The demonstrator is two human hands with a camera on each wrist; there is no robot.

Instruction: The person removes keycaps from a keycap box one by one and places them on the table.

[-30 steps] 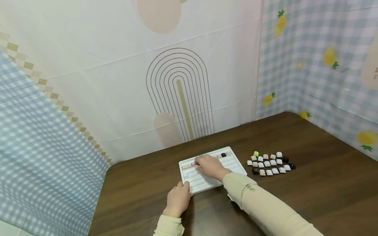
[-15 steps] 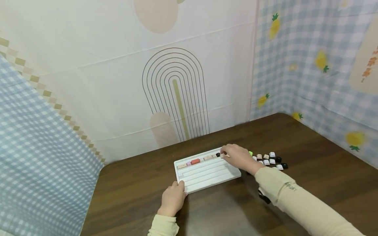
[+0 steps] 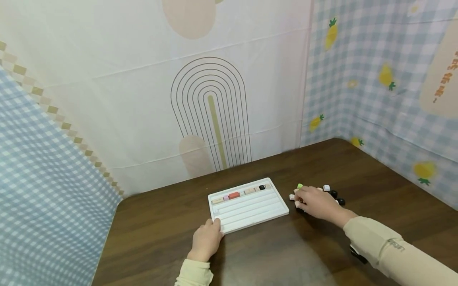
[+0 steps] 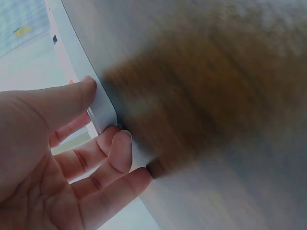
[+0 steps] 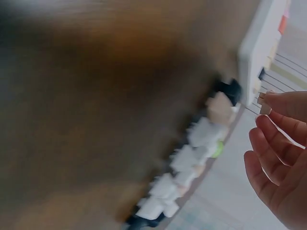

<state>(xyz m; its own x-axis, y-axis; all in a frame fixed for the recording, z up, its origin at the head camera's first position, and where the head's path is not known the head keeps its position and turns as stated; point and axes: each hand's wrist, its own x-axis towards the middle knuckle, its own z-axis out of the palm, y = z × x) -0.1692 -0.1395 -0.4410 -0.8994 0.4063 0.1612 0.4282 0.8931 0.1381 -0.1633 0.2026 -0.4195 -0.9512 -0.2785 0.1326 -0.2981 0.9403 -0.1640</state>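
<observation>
My left hand (image 3: 206, 239) grips the near left corner of a white ridged tray (image 3: 250, 211). In the left wrist view, thumb and fingers close around the corner of the tray (image 4: 104, 112). Along the tray's far row sit several keycaps, among them a red one (image 3: 234, 195), a pink one (image 3: 226, 198) and a black one (image 3: 262, 187). Over the loose keycaps on the table hovers my right hand (image 3: 319, 203). In the right wrist view, its thumb and index finger pinch a small beige keycap (image 5: 264, 108). The hand hides many loose keycaps in the head view.
Around the right hand lie loose keycaps: a green one (image 3: 299, 186), a white one (image 3: 326, 187) and a black one (image 3: 341, 201). White, beige and black keycaps (image 5: 163, 186) stand in rows in the right wrist view. Patterned cloths hang behind the brown table (image 3: 161, 222).
My right hand has moved right, from the tray's far row to the loose keycaps. The far row is uncovered, with a beige keycap at its right end. The left hand stays on the tray's corner.
</observation>
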